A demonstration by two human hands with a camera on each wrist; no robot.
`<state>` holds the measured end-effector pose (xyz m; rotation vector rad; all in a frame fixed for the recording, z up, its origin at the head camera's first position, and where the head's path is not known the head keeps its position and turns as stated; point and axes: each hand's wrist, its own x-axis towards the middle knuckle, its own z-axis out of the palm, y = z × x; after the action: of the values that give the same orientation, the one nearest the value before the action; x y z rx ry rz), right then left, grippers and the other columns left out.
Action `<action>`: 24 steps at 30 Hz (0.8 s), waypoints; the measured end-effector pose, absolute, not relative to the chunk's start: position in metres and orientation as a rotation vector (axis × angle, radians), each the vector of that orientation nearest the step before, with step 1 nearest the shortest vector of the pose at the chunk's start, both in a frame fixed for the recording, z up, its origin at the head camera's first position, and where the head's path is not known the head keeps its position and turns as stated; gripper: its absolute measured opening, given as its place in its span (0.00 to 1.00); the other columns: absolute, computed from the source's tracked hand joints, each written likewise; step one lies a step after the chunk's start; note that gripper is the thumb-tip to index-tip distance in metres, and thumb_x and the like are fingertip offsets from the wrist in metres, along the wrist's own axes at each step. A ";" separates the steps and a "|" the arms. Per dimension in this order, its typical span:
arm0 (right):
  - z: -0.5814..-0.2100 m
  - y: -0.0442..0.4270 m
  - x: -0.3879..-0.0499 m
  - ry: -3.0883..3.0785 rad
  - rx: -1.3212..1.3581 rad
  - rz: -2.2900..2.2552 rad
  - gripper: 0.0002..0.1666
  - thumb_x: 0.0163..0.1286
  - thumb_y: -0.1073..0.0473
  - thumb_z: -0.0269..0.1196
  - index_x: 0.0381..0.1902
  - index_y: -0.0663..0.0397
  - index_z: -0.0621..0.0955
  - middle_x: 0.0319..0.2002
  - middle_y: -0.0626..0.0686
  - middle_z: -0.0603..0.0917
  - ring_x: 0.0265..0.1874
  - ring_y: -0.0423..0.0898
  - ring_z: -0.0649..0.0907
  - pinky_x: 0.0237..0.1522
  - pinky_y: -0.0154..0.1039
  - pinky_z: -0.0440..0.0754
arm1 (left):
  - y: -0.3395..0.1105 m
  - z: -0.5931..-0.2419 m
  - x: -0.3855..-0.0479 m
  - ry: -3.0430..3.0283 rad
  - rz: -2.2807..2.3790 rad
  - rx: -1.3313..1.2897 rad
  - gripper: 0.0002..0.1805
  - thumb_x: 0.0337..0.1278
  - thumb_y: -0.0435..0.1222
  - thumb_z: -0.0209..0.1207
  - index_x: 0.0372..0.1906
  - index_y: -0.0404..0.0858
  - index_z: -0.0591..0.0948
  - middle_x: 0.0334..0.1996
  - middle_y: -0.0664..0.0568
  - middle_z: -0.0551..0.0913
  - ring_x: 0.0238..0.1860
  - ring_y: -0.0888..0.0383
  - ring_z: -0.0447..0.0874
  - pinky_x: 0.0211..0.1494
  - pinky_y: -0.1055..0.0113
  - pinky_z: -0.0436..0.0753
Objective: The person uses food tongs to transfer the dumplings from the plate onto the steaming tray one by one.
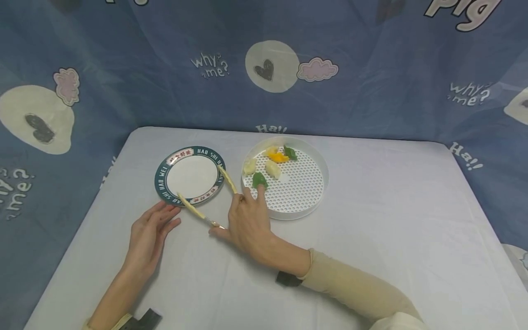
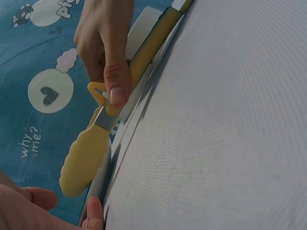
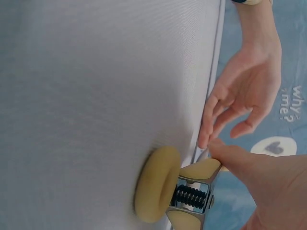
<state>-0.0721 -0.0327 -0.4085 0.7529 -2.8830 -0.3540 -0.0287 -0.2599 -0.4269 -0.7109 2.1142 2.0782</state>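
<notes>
My right hand (image 1: pixel 251 224) grips a pair of yellow tongs (image 2: pixel 86 158) with scalloped tips and metal joints. The two arms of the tongs stand spread apart, their tips at the near and right parts of the rim of a white plate (image 1: pixel 191 176). A dark green band with lettering runs round that plate. At the plate's near-left edge, my left hand (image 1: pixel 150 233) touches the rim with extended fingers, its thumb apart from the plate. The right wrist view shows the round yellow handle end (image 3: pixel 158 184) and a black spring.
Right of the plate sits a round white perforated tray (image 1: pixel 301 183). In it lie green leafy pieces (image 1: pixel 259 180), a bright yellow piece (image 1: pixel 278 157) and pale yellowish chunks (image 1: pixel 272 169). A white cloth covers the table (image 1: pixel 371 206); a blue printed curtain (image 1: pixel 371 91) hangs behind.
</notes>
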 end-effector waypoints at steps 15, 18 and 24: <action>-0.407 -0.027 -0.069 -2.857 0.760 -0.352 0.66 0.66 0.08 0.46 0.70 0.59 0.80 0.45 0.51 0.94 0.61 0.48 0.83 0.72 0.54 0.75 | -0.259 -0.427 -0.034 2.091 2.063 -0.738 0.35 0.88 0.41 0.42 0.89 0.39 0.47 0.80 0.44 0.62 0.78 0.61 0.72 0.70 0.84 0.83; -0.401 -0.015 -0.060 -2.820 0.769 -0.250 0.56 0.70 0.12 0.47 0.73 0.49 0.78 0.50 0.51 0.93 0.61 0.51 0.84 0.71 0.55 0.77 | -0.260 -0.429 -0.033 2.081 2.066 -0.740 0.35 0.88 0.41 0.42 0.89 0.39 0.47 0.81 0.44 0.62 0.78 0.62 0.72 0.71 0.83 0.83; -0.391 0.042 -0.051 -2.631 0.754 0.067 0.33 0.83 0.28 0.46 0.52 0.46 0.82 0.50 0.52 0.88 0.55 0.55 0.84 0.61 0.57 0.80 | -0.257 -0.429 -0.029 2.137 2.084 -0.832 0.36 0.87 0.41 0.45 0.89 0.41 0.48 0.78 0.47 0.64 0.70 0.66 0.77 0.66 0.85 0.85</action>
<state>-0.0514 0.0424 -0.3912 0.7539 -2.6314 0.0674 -0.0293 -0.2572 -0.4291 -0.8318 2.1372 2.0837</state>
